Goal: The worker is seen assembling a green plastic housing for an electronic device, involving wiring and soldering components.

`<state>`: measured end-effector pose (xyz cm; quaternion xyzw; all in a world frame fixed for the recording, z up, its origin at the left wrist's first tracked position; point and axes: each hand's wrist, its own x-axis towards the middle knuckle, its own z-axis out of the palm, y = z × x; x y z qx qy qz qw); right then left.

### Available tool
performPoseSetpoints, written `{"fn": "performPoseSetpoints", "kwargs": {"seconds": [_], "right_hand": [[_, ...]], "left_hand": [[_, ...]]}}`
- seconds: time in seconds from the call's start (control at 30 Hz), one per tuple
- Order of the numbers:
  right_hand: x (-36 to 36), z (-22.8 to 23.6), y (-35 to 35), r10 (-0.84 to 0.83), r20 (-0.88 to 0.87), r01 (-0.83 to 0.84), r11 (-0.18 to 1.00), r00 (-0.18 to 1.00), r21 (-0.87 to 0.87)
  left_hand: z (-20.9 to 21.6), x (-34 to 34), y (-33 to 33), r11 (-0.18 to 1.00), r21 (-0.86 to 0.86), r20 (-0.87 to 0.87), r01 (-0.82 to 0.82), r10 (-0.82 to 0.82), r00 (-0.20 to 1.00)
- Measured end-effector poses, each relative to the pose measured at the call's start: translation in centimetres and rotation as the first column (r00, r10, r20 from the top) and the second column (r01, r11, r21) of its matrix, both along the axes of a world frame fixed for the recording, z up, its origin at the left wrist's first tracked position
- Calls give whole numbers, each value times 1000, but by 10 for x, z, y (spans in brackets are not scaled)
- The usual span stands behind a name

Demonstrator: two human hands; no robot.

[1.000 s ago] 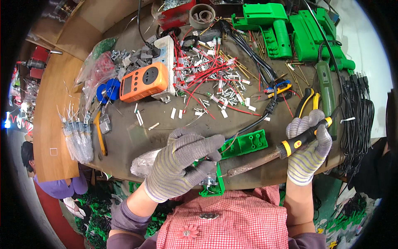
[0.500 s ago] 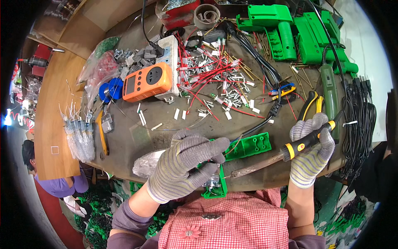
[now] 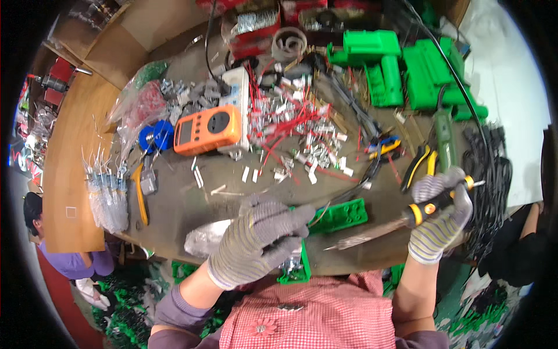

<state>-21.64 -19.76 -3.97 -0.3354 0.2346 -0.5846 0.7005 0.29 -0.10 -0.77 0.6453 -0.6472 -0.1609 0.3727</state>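
Note:
My right hand (image 3: 436,232), in a striped grey glove, is wrapped round the black and yellow handle of a soldering iron (image 3: 429,209). Its sooty shaft slants down left, the tip just right of a small open green housing (image 3: 303,267) with metal parts inside. My left hand (image 3: 250,247), gloved alike, is closed in a pinch over that housing and partly covers it. A thin wire (image 3: 320,215) runs from by its fingertips toward a black cord; what the fingers pinch is hidden. Behind lies a green housing half (image 3: 343,216) with round posts.
An orange multimeter (image 3: 208,130) leans on a white power strip. Red wires with white connectors (image 3: 296,119) are heaped mid-bench. Pliers (image 3: 419,166), a green tool (image 3: 444,136) and black cords (image 3: 488,180) lie right. Green shells (image 3: 372,64) stand at the back; bagged parts (image 3: 108,198) at left.
The view has shifted slightly, showing more of the bench's back. The iron's tip has swung a little away from the small housing. The left hand keeps its pinch.

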Motion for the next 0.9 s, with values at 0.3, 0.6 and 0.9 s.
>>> {"fn": "performPoseSetpoints", "kwargs": {"seconds": [0.3,0.6,0.9], "right_hand": [[72,36,-41,-251,-512,-274,614,821,-740],[153,14,-79,-567,-597,-568,256,568,-782],[74,42,9,-243,-772,-694,339,587,-635]], "left_hand": [[-8,5,5,999,-18,-26,40,-41,999],[-11,0,3,999,41,-69,13,-10,998],[-10,4,-2,997,-76,24,24,-22,999]]}}
